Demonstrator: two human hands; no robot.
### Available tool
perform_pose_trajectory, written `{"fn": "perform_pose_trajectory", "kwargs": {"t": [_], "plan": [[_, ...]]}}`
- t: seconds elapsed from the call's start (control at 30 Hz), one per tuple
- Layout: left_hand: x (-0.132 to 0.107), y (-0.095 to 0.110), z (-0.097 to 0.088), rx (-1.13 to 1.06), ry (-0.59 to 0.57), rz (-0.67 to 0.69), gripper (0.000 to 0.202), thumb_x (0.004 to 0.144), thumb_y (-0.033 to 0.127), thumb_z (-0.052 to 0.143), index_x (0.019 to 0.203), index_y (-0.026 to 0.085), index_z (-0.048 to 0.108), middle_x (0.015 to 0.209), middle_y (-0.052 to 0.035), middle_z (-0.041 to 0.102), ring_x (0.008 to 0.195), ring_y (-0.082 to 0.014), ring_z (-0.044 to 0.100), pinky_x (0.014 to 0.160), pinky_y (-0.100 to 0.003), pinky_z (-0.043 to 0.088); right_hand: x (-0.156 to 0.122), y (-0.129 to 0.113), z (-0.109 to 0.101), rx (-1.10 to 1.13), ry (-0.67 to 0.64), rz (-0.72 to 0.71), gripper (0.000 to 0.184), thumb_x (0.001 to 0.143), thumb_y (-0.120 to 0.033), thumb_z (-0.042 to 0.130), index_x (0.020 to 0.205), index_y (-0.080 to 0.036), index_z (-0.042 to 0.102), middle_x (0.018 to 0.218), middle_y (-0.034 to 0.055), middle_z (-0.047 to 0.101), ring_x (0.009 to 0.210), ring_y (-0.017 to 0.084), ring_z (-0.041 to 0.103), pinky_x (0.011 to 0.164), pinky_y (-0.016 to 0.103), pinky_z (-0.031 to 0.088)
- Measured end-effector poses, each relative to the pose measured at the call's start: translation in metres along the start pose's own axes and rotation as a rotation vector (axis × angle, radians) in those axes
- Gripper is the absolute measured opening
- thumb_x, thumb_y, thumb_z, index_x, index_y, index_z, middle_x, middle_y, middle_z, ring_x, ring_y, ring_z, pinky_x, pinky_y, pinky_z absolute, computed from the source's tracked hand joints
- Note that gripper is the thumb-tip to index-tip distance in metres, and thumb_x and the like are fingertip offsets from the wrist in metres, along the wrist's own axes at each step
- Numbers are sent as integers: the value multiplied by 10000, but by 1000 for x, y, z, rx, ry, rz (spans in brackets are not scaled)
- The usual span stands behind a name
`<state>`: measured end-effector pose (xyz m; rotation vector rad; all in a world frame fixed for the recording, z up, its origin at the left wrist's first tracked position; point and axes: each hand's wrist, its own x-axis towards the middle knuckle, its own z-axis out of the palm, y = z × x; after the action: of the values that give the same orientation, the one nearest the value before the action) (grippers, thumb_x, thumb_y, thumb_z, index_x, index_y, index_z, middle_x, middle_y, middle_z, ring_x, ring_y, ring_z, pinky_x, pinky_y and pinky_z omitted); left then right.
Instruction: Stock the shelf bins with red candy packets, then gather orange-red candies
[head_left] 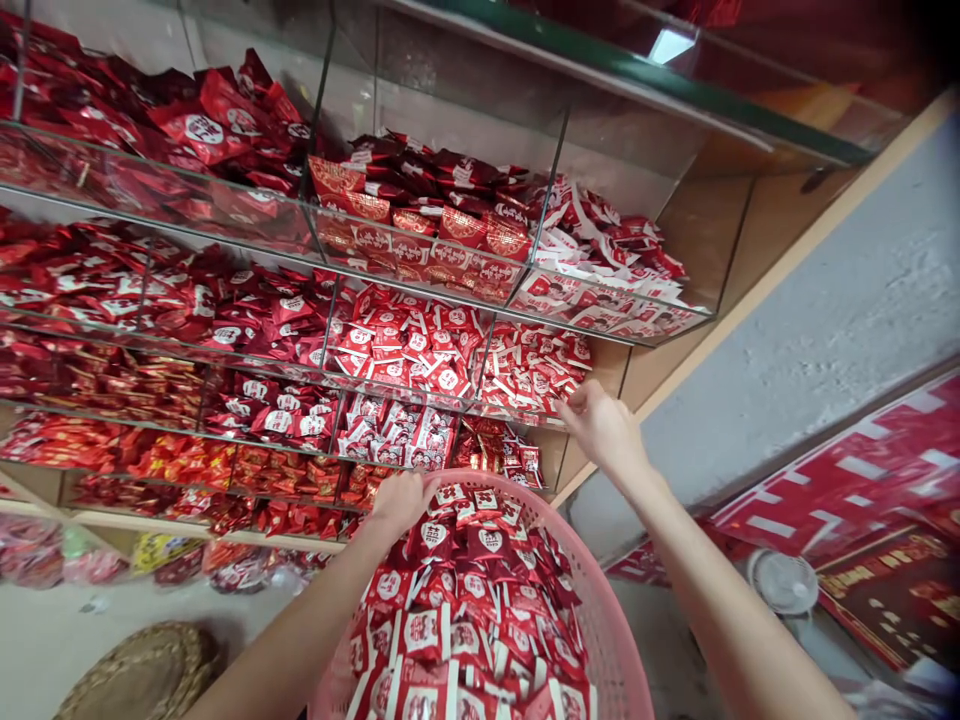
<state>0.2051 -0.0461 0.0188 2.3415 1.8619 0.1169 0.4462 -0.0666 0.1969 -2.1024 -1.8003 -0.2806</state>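
Observation:
A pink plastic basket, full of small red and white wrapped packets, is right in front of me. My left hand is closed at its far left rim, fingers curled and partly hidden. Farther right and higher, my right hand is at the front edge of a clear shelf bin holding small red and white packets. Its fingers are bent together beside the clear front panel, and I cannot make out anything between them.
Wooden shelving with clear dividers holds several rows of red packets. A thick glass shelf edge juts out overhead. Bagged goods and a woven stool are low at left. A grey wall and a white round object are at right.

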Motion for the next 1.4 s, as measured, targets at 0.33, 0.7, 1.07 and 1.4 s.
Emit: {"fn": "perform_pose_trajectory", "kwargs": {"t": [0.33, 0.7, 1.07, 1.4], "plan": [[-1, 0, 0, 0, 14, 0, 564, 872, 504, 183, 960, 106, 572, 840, -140, 649, 805, -258, 618, 675, -346, 462, 61, -3, 29, -275, -308, 135, 540, 673, -553, 571, 1020, -140, 596, 1038, 177, 599, 986, 278, 560, 773, 354, 429], [0, 2, -2, 14, -9, -10, 561, 868, 511, 177, 993, 105, 543, 852, -147, 639, 808, -264, 614, 664, -341, 456, 64, 3, 23, -256, -310, 98, 515, 643, -489, 584, 1022, -142, 601, 1029, 158, 606, 941, 262, 573, 739, 333, 437], [2, 2, -1, 25, -12, -12, 612, 855, 548, 150, 988, 106, 552, 825, -139, 643, 789, -264, 615, 656, -332, 455, -39, 0, -30, 189, -378, -319, 264, 761, -428, 443, 694, -188, 529, 582, 1, 553, 523, 113, 472, 502, 248, 316], [0, 6, -4, 33, -39, -25, 597, 865, 522, 147, 992, 107, 556, 839, -146, 639, 813, -264, 613, 680, -337, 454, -170, 14, 58, 399, -906, -315, 65, 686, -228, 514, 724, -203, 467, 726, -20, 555, 691, 128, 484, 607, 233, 325]]}}
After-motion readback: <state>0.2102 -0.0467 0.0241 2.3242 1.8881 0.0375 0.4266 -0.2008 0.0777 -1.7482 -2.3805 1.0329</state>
